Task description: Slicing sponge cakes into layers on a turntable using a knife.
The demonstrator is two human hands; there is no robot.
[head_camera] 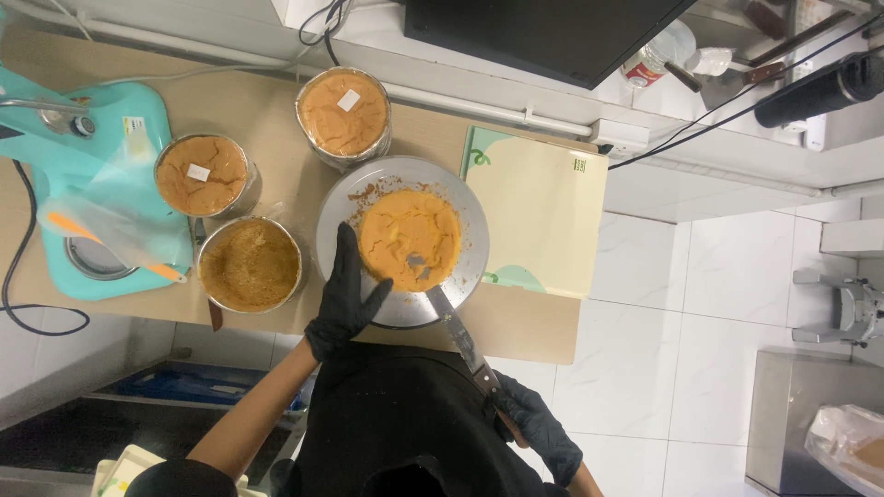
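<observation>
A round orange cake [410,237] sits on a silver turntable plate [470,221] in the middle of the wooden counter. My left hand [346,300], in a black glove, lies flat with fingers spread on the plate's left rim, touching the side of the cake. My right hand [537,425], also gloved in black, grips the dark handle of a long knife [451,322]. The blade runs up to the cake's near edge and its tip rests on the cake.
Three more cakes in round tins stand to the left: one at the back [343,114], one at mid left [203,175], one near the front [250,265]. A teal stand mixer [92,193] fills the far left. A pale cutting board [543,207] lies right of the plate; tiled floor beyond.
</observation>
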